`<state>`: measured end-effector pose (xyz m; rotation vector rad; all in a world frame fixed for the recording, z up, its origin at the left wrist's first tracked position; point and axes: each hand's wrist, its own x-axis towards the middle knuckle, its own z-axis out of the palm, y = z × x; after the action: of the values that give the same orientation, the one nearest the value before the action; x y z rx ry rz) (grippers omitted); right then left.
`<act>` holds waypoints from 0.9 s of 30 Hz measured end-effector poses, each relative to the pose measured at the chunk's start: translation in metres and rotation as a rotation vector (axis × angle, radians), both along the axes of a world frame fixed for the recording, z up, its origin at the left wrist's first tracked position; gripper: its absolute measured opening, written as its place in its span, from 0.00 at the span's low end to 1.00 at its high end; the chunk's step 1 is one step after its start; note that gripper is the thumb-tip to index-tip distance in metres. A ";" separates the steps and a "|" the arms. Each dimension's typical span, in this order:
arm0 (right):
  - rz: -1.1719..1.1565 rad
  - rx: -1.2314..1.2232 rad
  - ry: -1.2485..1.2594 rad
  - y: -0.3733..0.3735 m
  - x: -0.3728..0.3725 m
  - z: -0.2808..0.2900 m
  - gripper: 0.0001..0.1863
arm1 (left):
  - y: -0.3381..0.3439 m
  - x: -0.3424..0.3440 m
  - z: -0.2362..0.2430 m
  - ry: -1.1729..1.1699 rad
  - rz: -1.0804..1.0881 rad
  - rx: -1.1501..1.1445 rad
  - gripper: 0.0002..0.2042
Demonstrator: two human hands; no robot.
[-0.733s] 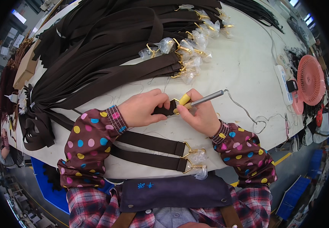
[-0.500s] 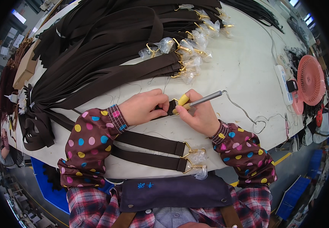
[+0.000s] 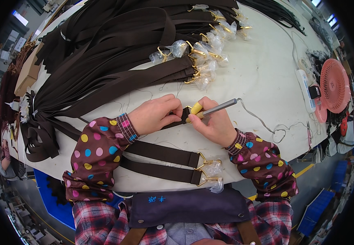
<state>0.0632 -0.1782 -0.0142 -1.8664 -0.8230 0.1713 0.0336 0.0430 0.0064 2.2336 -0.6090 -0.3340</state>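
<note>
Left grip pinches the strap in from the tabletop's near edge, right grip is clamped round the pen, and imo one cord snag could jab it astray.

White counter: heap of dark brown webbing straps; near edge, two more straps with gold snap hooks; right side, power strip, pink fan.
</note>
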 end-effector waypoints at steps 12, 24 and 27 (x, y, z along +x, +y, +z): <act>-0.044 0.100 0.067 0.001 0.002 0.004 0.11 | -0.003 0.002 0.001 0.203 0.188 -0.132 0.05; -0.041 0.030 0.110 0.005 0.007 0.003 0.08 | -0.007 0.000 0.004 0.263 0.282 -0.176 0.06; -0.039 0.010 0.088 0.006 0.007 0.001 0.08 | -0.008 0.000 0.004 0.263 0.287 -0.177 0.06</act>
<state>0.0705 -0.1723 -0.0128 -1.8505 -0.7253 0.2226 0.0339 0.0354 0.0109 2.0281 -0.1673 -0.4014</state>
